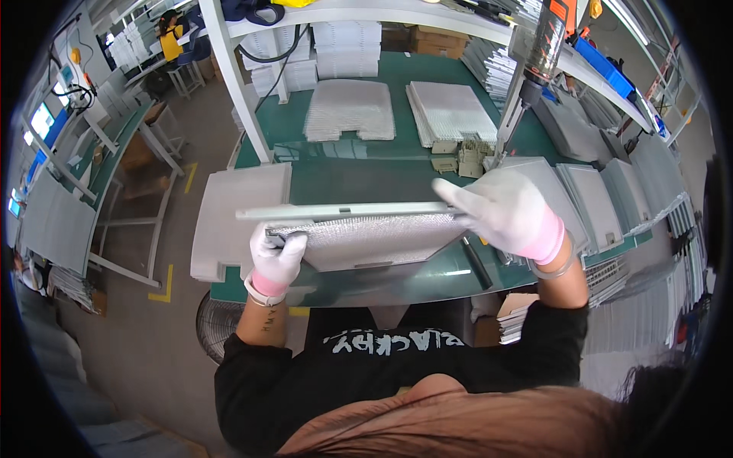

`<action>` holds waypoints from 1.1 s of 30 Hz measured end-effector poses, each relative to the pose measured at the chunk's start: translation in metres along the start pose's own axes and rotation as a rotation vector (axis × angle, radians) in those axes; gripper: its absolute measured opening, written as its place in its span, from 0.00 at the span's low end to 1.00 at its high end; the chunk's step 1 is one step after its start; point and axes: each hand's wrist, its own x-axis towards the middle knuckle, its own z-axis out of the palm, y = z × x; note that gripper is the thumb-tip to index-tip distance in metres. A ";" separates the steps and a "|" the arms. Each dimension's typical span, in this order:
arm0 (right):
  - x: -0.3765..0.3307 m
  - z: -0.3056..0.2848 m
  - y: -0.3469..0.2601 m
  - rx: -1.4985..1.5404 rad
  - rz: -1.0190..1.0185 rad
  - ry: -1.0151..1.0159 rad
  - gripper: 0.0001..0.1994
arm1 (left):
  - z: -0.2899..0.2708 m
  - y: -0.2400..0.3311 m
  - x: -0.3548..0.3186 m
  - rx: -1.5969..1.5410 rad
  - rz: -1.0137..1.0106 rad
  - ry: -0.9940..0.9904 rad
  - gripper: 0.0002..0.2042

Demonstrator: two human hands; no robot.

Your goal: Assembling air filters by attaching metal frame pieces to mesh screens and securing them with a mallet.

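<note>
A silver mesh panel [374, 243] with a pale metal frame strip [343, 211] along its upper edge is held tilted above the bench, in front of my body. My left hand [276, 256], in a white glove with a pink cuff, grips its left end, fingers curled round the edge. At the opposite end my right hand [508, 210], gloved the same way, closes on the panel's corner; one digit stretches left above the strip. Its other fingertips are partly hidden. Below the right hand, a dark rod-shaped tool [477, 263] lies on the green bench [336, 179].
Mesh panels form stacks at the back [350, 111], back right [450, 111] and left [237, 217]. Small metal brackets [469, 156] sit near a powered screwdriver [544, 53] hanging at right. More panels [603, 202] lean along the right. A shelf post [237, 84] rises at left.
</note>
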 end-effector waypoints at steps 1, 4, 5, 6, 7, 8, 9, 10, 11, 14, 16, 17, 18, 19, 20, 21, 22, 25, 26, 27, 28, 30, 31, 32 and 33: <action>0.011 0.002 -0.005 -0.050 -0.073 -0.150 0.27 | -0.004 0.004 0.007 0.104 0.070 -0.092 0.04; 0.036 0.003 -0.014 -0.087 -0.153 -0.373 0.31 | -0.015 0.010 0.013 0.099 0.057 -0.201 0.02; 0.041 0.002 -0.014 -0.091 -0.130 -0.361 0.31 | -0.016 0.014 0.015 0.115 -0.025 -0.209 0.03; 0.045 0.002 -0.014 -0.093 -0.107 -0.347 0.31 | -0.016 0.017 0.016 0.131 -0.109 -0.217 0.05; 0.049 0.003 -0.015 -0.055 -0.106 -0.318 0.31 | -0.014 0.014 0.016 0.107 -0.068 -0.198 0.07; 0.051 0.003 -0.016 -0.057 -0.112 -0.314 0.31 | -0.013 0.012 0.015 0.112 -0.063 -0.195 0.07; 0.050 0.002 -0.016 -0.046 -0.082 -0.309 0.32 | -0.011 0.010 0.014 0.106 -0.031 -0.170 0.07; 0.050 0.002 -0.016 -0.033 -0.055 -0.304 0.33 | -0.012 0.008 0.014 0.100 0.002 -0.145 0.08; 0.048 0.000 -0.015 -0.036 -0.060 -0.301 0.33 | -0.015 0.005 0.019 0.102 0.096 -0.188 0.07; 0.029 -0.008 -0.004 -0.109 -0.086 -0.294 0.33 | -0.015 0.003 0.018 0.161 0.128 -0.153 0.07; 0.018 -0.005 0.002 -0.145 -0.185 -0.188 0.33 | -0.013 0.001 0.016 0.127 0.116 -0.138 0.06; 0.017 -0.003 0.001 -0.142 -0.197 -0.173 0.33 | -0.013 -0.001 0.015 0.109 0.091 -0.135 0.06; 0.019 -0.003 -0.001 -0.141 -0.202 -0.174 0.33 | -0.013 -0.002 0.013 0.092 0.065 -0.132 0.06; 0.022 -0.003 -0.004 -0.116 -0.170 -0.181 0.33 | -0.012 -0.003 0.014 0.091 0.065 -0.131 0.06; 0.023 -0.004 -0.006 -0.091 -0.139 -0.188 0.34 | -0.010 -0.004 0.015 0.052 0.095 -0.127 0.05; 0.024 -0.002 -0.005 -0.091 -0.140 -0.189 0.34 | -0.009 -0.005 0.015 0.014 0.125 -0.123 0.05; 0.023 0.000 -0.002 -0.109 -0.150 -0.225 0.33 | -0.010 -0.007 0.015 0.013 0.126 -0.124 0.05; 0.023 0.007 0.004 -0.075 -0.176 -0.239 0.32 | -0.010 -0.009 0.012 0.108 0.156 -0.126 0.06; 0.024 0.008 0.005 -0.020 -0.193 -0.217 0.31 | -0.007 -0.007 0.010 0.050 0.107 -0.132 0.06; 0.026 0.008 0.006 -0.020 -0.190 -0.216 0.31 | -0.005 -0.006 0.008 -0.008 0.058 -0.138 0.06; 0.029 0.008 0.005 -0.018 -0.216 -0.198 0.31 | -0.004 -0.006 0.007 -0.010 0.058 -0.142 0.06; 0.035 0.009 0.005 -0.015 -0.235 -0.178 0.31 | -0.003 -0.007 0.005 -0.044 0.021 -0.120 0.07; 0.038 0.011 0.005 -0.023 -0.263 -0.173 0.31 | -0.002 -0.008 0.005 -0.046 0.020 -0.124 0.07; 0.042 0.013 0.006 -0.030 -0.292 -0.168 0.30 | 0.000 -0.010 0.004 -0.057 0.033 -0.098 0.07; 0.046 0.015 0.006 -0.030 -0.286 -0.167 0.30 | 0.001 -0.012 0.004 -0.067 0.047 -0.072 0.06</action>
